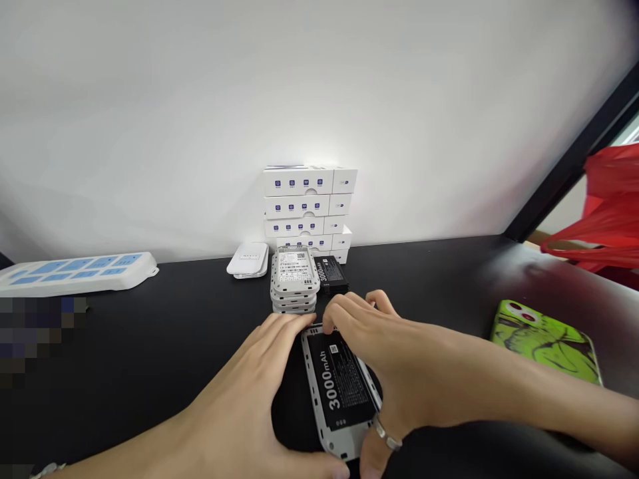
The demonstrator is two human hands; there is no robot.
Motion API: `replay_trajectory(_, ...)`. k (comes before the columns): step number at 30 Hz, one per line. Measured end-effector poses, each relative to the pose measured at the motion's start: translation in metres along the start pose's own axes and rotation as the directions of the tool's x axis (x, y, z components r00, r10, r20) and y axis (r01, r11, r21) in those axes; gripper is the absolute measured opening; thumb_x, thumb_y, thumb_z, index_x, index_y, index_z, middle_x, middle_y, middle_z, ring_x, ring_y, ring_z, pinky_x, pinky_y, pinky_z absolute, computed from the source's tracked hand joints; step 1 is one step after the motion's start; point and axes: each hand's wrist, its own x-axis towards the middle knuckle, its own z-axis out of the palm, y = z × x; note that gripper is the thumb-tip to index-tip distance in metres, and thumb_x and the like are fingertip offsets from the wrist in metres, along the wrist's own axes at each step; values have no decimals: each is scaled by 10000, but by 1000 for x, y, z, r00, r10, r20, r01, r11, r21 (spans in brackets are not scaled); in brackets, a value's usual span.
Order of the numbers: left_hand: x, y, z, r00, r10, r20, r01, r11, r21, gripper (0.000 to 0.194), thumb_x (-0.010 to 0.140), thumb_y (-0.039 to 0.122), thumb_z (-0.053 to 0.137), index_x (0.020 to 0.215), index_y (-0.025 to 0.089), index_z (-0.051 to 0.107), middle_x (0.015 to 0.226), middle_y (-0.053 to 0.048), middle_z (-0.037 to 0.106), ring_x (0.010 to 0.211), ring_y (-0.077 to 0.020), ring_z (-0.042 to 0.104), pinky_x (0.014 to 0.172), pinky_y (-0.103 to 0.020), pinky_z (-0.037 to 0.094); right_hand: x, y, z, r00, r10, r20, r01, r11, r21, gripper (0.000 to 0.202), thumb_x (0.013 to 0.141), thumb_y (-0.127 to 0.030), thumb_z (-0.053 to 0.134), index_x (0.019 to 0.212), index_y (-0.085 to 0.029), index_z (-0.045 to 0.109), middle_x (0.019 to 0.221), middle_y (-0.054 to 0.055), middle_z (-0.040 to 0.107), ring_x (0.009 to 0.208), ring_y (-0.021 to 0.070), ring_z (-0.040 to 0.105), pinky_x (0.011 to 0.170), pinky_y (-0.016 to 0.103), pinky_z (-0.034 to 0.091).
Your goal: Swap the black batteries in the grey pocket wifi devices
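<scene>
A white device shell (344,442) lies on the black table in front of me, with a black battery (342,382) marked 3000mAh inside it. My left hand (249,386) is around the shell's left side, fingertips at its far edge and thumb at its near end. My right hand (384,352) reaches over the right side, its fingertips at the far end of the battery and its thumb by the near right corner. Behind the hands stand a stack of open white shells (295,276) and a pile of black batteries (333,274).
White boxes (299,207) are stacked against the wall. White covers (248,259) lie left of the shells. A power strip (80,273) is at the far left, a green phone case (546,342) at the right, and a red bag (606,206) beyond the table's right side.
</scene>
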Motion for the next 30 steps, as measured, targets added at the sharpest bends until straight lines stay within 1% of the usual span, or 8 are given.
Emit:
replay_trajectory(4, -2, -2, 1, 1000, -23, 1, 23, 1000, 7, 1109, 596, 567, 813, 1474, 311, 186, 1533, -103, 335, 1392, -412, 330, 1101, -630, 376, 9, 3, -2, 999, 41, 18, -42, 998, 36, 759, 340, -474, 888, 829, -209, 373, 995, -4, 437, 924, 216, 459, 993, 474, 336)
replay_trajectory(8, 0, -1, -1, 997, 74, 4, -74, 997, -15, 1067, 636, 511, 796, 1471, 323, 159, 1503, -121, 348, 1351, -426, 384, 1046, -646, 430, 8, 0, -4, 998, 60, 11, -60, 998, 6, 759, 338, -420, 895, 825, -214, 351, 1013, 6, 437, 954, 231, 471, 963, 434, 370)
replay_trajectory(13, 2, 9, -4, 996, 68, -60, -74, 991, -112, 983, 585, 338, 870, 1368, 379, 276, 1303, -32, 538, 1171, -328, 561, 967, -529, 528, -12, -8, -9, 987, 145, -71, -141, 988, 56, 455, 619, -269, 782, 855, -219, 396, 955, 5, 532, 817, 188, 543, 664, 275, 419)
replay_trajectory(16, 1, 11, -3, 995, 50, -91, -63, 987, -149, 1002, 555, 298, 878, 1357, 399, 286, 1309, -21, 532, 1172, -328, 554, 987, -553, 502, -18, -5, -18, 988, 155, -20, -144, 955, 260, 336, 707, -166, 678, 912, -245, 424, 853, -36, 589, 702, 146, 569, 568, 240, 385)
replay_trajectory(20, -3, 7, 2, 993, -39, -110, 24, 990, -142, 1042, 563, 356, 859, 1418, 354, 264, 1401, -74, 467, 1251, -377, 489, 1043, -597, 431, -9, 13, -44, 994, 45, 100, -99, 770, 631, 387, 754, -188, 720, 975, -239, 407, 806, -50, 598, 705, 113, 586, 592, 209, 419)
replay_trajectory(23, -4, 6, 4, 994, -74, -82, 62, 988, -138, 1041, 573, 376, 847, 1430, 348, 256, 1456, -78, 424, 1292, -385, 455, 1077, -604, 392, 0, 33, -61, 986, 160, -43, -88, 726, 682, 329, 804, -237, 709, 990, -228, 438, 765, -52, 589, 626, 78, 522, 551, 190, 406)
replay_trajectory(26, -5, 8, 3, 995, -72, -68, 62, 989, -131, 1034, 572, 360, 850, 1415, 371, 253, 1457, -66, 417, 1294, -377, 456, 1079, -609, 387, 11, 52, -61, 923, 329, -198, -91, 688, 720, 155, 845, -219, 647, 899, -201, 503, 729, -38, 571, 601, 85, 539, 543, 206, 451)
replay_trajectory(30, -3, 10, -1, 996, -42, -76, 33, 992, -122, 989, 592, 357, 846, 1389, 370, 260, 1397, -70, 452, 1256, -377, 486, 1049, -614, 416, 23, 64, -48, 879, 423, -220, -109, 628, 770, 63, 839, -182, 631, 885, -138, 628, 941, 50, 627, 852, 132, 627, 780, 250, 541)
